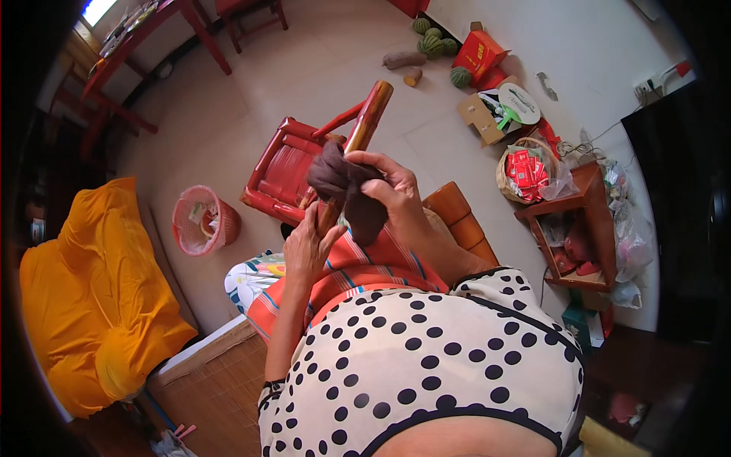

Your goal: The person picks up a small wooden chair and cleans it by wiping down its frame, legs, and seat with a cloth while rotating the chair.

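Observation:
A glossy red-brown bamboo or wooden pole [370, 117] slants up and away in front of my lap. My left hand [308, 243] grips its near end. A dark brown cloth [365, 214] is bunched over the pole's lower part, and its loose end hangs towards my lap. My right hand [397, 191] holds this cloth, thumb and index finger pinching it against the pole. Just beyond lies a low red chair or stool [288, 165] with a slatted seat. One red bar from it reaches the pole; whether they are joined I cannot tell. A red striped cloth [365, 263] covers my lap.
A pink wastebasket [228, 223] stands left, near a seat under an orange cover [108, 297]. To the right are a wicker basket [505, 177] of red packets, a wooden cabinet [577, 228] and a cardboard box [480, 120]. Several watermelons [431, 45] lie farther back.

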### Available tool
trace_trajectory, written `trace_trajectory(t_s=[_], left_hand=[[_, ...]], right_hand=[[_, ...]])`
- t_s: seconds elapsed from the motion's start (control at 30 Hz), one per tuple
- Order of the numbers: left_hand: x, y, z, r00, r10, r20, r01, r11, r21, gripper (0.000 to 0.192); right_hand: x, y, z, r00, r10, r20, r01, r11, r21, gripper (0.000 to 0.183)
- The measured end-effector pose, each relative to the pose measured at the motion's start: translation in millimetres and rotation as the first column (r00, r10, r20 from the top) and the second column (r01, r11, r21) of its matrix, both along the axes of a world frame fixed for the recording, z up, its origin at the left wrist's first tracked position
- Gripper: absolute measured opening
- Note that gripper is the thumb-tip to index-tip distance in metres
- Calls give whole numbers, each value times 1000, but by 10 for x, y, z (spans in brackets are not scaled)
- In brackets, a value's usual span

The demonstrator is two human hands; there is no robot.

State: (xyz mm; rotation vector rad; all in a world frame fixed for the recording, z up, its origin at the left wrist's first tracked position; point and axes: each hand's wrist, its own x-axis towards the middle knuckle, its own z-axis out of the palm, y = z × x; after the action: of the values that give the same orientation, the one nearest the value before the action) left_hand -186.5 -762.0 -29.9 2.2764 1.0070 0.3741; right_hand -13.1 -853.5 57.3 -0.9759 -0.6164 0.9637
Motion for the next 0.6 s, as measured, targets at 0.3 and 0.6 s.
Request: trace_trajectory(t_s=[0.3,0.6], left_hand=[[-354,-303,570,597,483,640,0,798,-602,62],[-361,285,586,419,342,841,314,814,-488,51]], right_hand=[[-469,248,272,560,-59,827,-367,877,311,41],[577,1244,-868,263,-330,907,321,916,240,25]])
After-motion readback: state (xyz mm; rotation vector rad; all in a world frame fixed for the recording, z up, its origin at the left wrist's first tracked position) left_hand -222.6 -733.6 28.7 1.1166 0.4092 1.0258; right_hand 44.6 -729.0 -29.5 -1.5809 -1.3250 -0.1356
